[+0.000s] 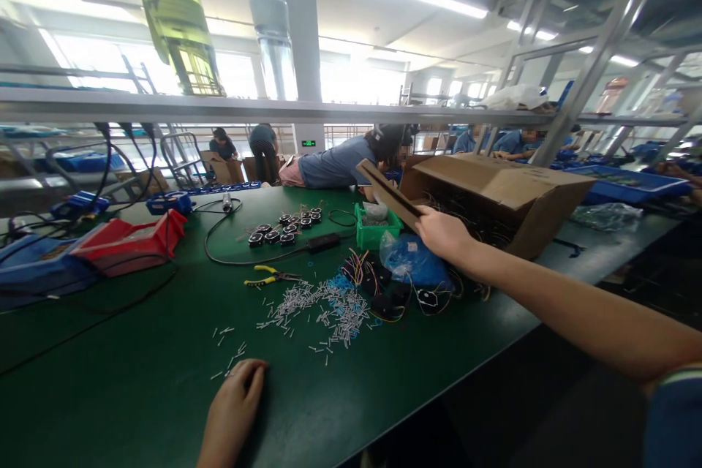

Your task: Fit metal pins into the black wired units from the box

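My right hand point(447, 234) reaches out to the right and grips the raised flap of a cardboard box point(548, 223), which lies with its opening toward me and dark wires inside. My left hand point(235, 396) rests on the green table point(137, 380) with its fingers curled; whatever they hold, if anything, is hidden. Just beyond it are a few loose screws point(237, 355). A larger pile of screws point(343, 314) spreads over the middle. Below the right hand are a blue plastic bag point(417, 263) and black fans with coloured wires point(387, 300).
Yellow-handled pliers point(268, 278) lie behind the screws. Several small fans point(279, 230), a green bin point(378, 230), a red bin point(134, 241) and a blue bin point(41, 270) stand farther back. Cables cross the left side. A shelf point(340, 113) with bottles spans above; co-workers sit beyond.
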`<state>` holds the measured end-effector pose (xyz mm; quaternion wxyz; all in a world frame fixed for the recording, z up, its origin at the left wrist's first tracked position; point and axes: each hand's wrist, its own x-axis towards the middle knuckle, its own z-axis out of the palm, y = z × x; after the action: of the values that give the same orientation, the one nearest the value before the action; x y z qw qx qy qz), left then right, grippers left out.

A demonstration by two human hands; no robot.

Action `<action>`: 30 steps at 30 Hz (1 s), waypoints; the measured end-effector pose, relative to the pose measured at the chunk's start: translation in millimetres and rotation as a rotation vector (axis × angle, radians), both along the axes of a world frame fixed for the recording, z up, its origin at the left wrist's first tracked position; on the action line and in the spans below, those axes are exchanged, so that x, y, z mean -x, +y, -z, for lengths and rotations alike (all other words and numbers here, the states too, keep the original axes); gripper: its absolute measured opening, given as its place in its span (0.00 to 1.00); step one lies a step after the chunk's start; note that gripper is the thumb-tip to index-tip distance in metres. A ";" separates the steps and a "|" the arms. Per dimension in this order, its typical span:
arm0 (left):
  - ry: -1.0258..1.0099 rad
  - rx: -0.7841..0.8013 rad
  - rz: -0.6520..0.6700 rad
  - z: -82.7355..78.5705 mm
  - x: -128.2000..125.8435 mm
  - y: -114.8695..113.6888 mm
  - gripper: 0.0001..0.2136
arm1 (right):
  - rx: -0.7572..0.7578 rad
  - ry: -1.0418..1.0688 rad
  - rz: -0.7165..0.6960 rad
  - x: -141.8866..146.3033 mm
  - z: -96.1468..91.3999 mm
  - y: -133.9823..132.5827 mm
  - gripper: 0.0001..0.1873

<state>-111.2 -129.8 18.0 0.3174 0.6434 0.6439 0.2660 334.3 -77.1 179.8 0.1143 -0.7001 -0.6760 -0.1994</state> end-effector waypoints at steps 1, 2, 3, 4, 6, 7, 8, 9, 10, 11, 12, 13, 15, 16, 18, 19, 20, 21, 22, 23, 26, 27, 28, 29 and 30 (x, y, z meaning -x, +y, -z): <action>0.006 -0.005 0.006 -0.2 -0.2 -0.5 0.19 | -0.040 0.007 -0.003 6.4 -15.7 -4.0 0.19; 0.012 -0.013 0.014 -0.4 -0.4 -1.3 0.19 | -0.076 0.002 -0.008 12.1 -32.2 -8.1 0.20; 0.016 -0.024 0.023 -0.6 -0.6 -2.2 0.18 | -0.108 -0.007 -0.021 16.8 -49.1 -12.4 0.21; 0.018 -0.037 0.030 -0.6 -0.7 -3.2 0.18 | -0.129 -0.020 -0.045 20.1 -65.7 -17.1 0.23; 0.018 -0.068 0.043 0.3 -0.5 -5.0 0.17 | -0.169 -0.048 -0.085 22.6 -96.1 -27.9 0.28; 0.018 -0.082 0.049 1.3 -0.3 -5.6 0.17 | -0.194 -0.059 -0.090 21.6 -108.7 -34.1 0.30; 0.019 -0.093 0.057 2.5 0.2 -6.0 0.17 | -0.225 -0.068 -0.084 19.3 -119.1 -40.8 0.32; 0.023 -0.101 0.064 3.9 1.0 -6.0 0.17 | -0.262 -0.074 -0.073 15.9 -126.7 -47.7 0.32; 0.030 -0.107 0.071 5.3 1.9 -5.7 0.17 | -0.298 -0.077 -0.064 11.6 -131.2 -54.6 0.32; 0.036 -0.114 0.079 6.6 2.9 -5.1 0.17 | -0.335 -0.078 -0.063 7.0 -132.6 -61.1 0.30; 0.041 -0.123 0.086 7.3 3.9 -4.3 0.17 | -0.371 -0.075 -0.078 2.3 -130.6 -67.0 0.26; 0.041 -0.132 0.087 7.1 4.4 -3.7 0.17 | -0.403 -0.072 -0.109 -1.9 -125.6 -72.1 0.22; 0.017 -0.132 0.063 2.4 2.0 -4.1 0.18 | -0.446 -0.063 -0.201 -6.9 -107.4 -80.1 0.17; -0.017 -0.115 0.038 -2.9 -2.1 -6.0 0.19 | -0.454 -0.059 -0.252 -6.5 -95.6 -83.3 0.17; -0.133 -0.053 0.002 -19.6 -18.9 -15.3 0.22 | -0.426 -0.056 -0.349 3.0 -69.8 -88.9 0.19; -0.220 -0.024 -0.001 -30.4 -31.9 -22.6 0.24 | -0.398 -0.052 -0.400 12.7 -57.3 -91.8 0.20; -0.316 -0.001 0.052 -41.8 -47.3 -31.4 0.25 | -0.355 -0.049 -0.455 25.7 -45.9 -94.8 0.20; -0.433 -0.006 0.106 -53.2 -64.5 -40.8 0.26 | -0.326 -0.041 -0.524 41.7 -35.8 -97.9 0.19; -0.575 -0.054 0.114 -63.9 -82.0 -50.2 0.28 | -0.305 -0.028 -0.586 59.9 -27.0 -101.0 0.19; -0.727 -0.098 0.118 -73.3 -98.5 -58.6 0.29 | -0.258 -0.021 -0.645 79.4 -19.4 -103.9 0.19; -1.074 -0.093 0.028 -91.5 -131.4 -72.9 0.33 | -0.087 -0.017 -0.848 135.6 -0.1 -110.3 0.19; -1.130 -0.042 -0.049 -94.2 -135.3 -73.9 0.32 | -0.076 -0.027 -0.910 150.5 5.9 -111.7 0.18; -1.155 0.012 -0.134 -95.6 -136.2 -73.8 0.31 | -0.053 -0.035 -0.939 162.5 11.7 -112.8 0.18; -1.155 0.051 -0.208 -95.8 -134.7 -73.0 0.30 | -0.038 -0.041 -0.959 171.5 17.1 -113.9 0.18; -1.139 0.067 -0.263 -95.2 -131.9 -72.2 0.29 | -0.030 -0.047 -0.969 177.7 21.6 -115.2 0.18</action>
<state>20.7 -202.0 113.2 0.5979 0.3035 0.4544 0.5864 156.6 -192.2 158.1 0.1888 -0.2984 -0.9237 -0.1487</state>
